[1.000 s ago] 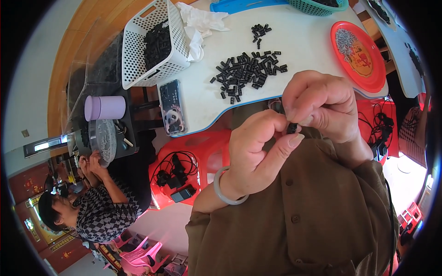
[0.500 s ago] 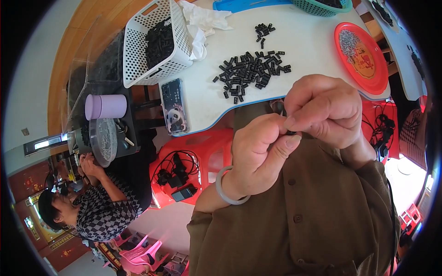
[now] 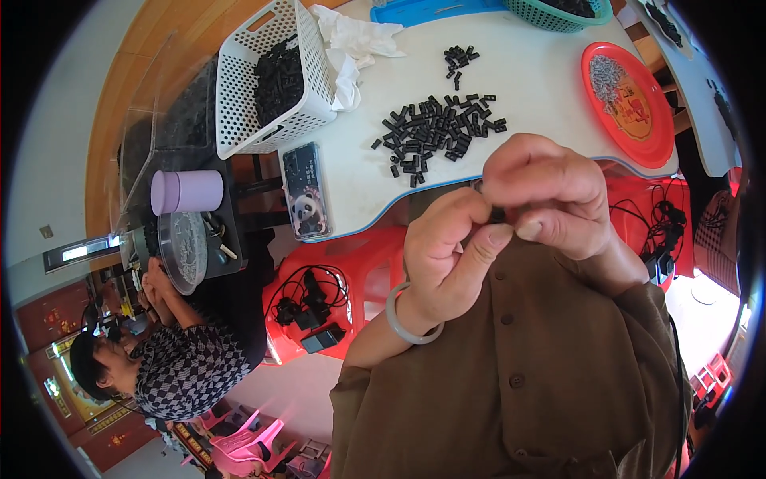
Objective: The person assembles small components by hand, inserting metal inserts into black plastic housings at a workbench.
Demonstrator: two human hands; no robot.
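My left hand [image 3: 448, 259], with a pale bangle [image 3: 411, 331] on its wrist, is raised in front of my chest at the table's near edge. My right hand [image 3: 550, 195] meets it there, fingertips almost touching. A small black plastic piece [image 3: 498, 214] shows between the two hands, mostly hidden by fingers; the left thumb and curled index finger close on it. The right thumb and fingers are bent close to it, their tips partly hidden. Just beyond lies a pile of small black plastic pieces [image 3: 439, 132] on the white table [image 3: 527, 76], with a smaller cluster [image 3: 459, 60] behind.
A white basket [image 3: 317, 120] of black parts and a phone [image 3: 306, 191] sit left. At right is a red plate [image 3: 658, 148] with small silvery pieces. A green basket [image 3: 550, 20] stands behind. Red stools [image 3: 363, 251] flank me; another person [image 3: 191, 363] sits left, beside a lilac cup [image 3: 199, 191].
The right hand has shifted slightly left, its thumb now lower and apart from its index finger. The left thumb has shifted slightly. The view has moved a little.
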